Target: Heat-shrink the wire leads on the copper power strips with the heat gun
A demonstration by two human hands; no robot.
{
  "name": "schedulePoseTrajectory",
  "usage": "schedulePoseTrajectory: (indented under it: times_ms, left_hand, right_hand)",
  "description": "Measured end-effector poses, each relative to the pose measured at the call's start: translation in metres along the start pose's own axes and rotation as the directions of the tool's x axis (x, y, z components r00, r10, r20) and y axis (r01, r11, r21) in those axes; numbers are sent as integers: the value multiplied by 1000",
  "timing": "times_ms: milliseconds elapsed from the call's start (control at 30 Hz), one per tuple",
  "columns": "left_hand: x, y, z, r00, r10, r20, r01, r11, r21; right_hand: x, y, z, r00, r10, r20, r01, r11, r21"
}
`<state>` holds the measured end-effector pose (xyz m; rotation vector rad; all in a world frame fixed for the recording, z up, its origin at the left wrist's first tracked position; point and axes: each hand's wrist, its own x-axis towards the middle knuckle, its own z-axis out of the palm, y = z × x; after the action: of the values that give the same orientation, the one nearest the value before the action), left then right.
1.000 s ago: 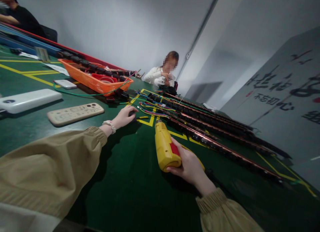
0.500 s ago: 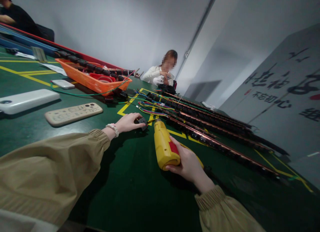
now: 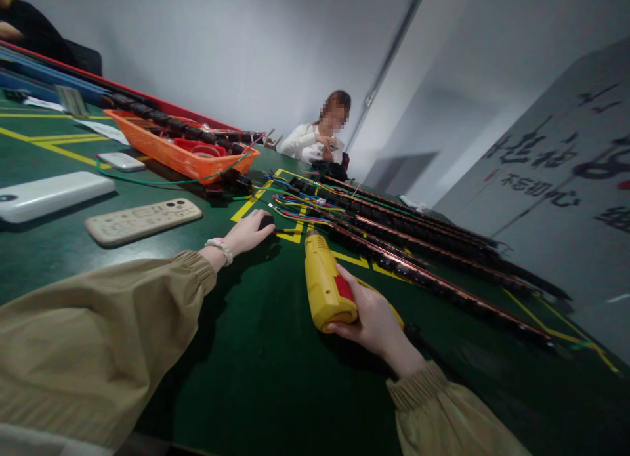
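Note:
My right hand [image 3: 371, 311] is wrapped round a yellow heat gun [image 3: 322, 285] with a red patch on its side. The gun's metal nozzle points away from me, close to a short yellow-and-black lead [image 3: 289, 231]. That lead runs out of a small black block [image 3: 266, 222] gripped in the fingers of my left hand [image 3: 247, 233], low over the green table. Part of the block is hidden behind the fingers. Just beyond the nozzle lie coloured wires [image 3: 308, 213] with bare lug ends, joined to long black bars with copper strips [image 3: 394, 262].
An orange basket [image 3: 162, 151] holds black parts and a red ring. At the left lie a patterned phone case [image 3: 142, 221], a white power bank [image 3: 54, 195] and a small white box [image 3: 121, 161]. A green wire loops from the basket. Across the table sits a person in white [image 3: 312, 141].
The black block has turned in my left hand and shifted slightly left and away from me. The heat gun stays nearly in place.

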<state>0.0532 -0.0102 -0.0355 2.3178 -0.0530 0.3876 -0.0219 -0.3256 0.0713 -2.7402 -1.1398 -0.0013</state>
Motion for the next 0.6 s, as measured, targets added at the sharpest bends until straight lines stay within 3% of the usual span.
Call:
schedulePoseTrajectory:
  times_ms: [200, 300, 600]
  left_hand:
    - [-5, 10, -8, 975, 145, 171, -162, 983, 92]
    - [-7, 13, -9, 959, 200, 203, -219, 973, 78]
    - [-8, 17, -10, 965, 130, 228, -160, 980, 121]
  right_hand:
    - [-1, -9, 0, 999, -41, -12, 41, 999, 22]
    - [-2, -13, 1, 997, -70, -16, 71, 996, 47]
    - [-4, -24, -1, 986, -168, -19, 169, 979, 116]
